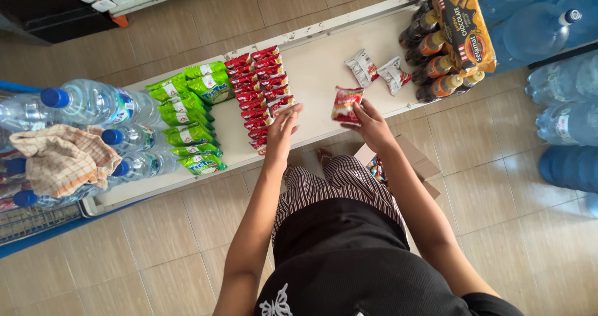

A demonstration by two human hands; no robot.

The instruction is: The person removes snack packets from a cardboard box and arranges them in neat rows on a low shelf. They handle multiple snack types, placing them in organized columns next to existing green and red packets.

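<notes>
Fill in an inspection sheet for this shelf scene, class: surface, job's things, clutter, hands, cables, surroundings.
Surface: pale low shelf, partly stocked.
Job's things: red foil snack packets in a row; one red packet held above the shelf.
Clutter: two silver-and-red packets lying loose; green packets; brown capped bottles; clear water bottles with blue caps; checked cloth.
Hands: left hand on the red row; right hand gripping the single packet.
Cables: nothing seen.
Surroundings: beige tiled floor; open cardboard box; large blue water jugs.
</notes>
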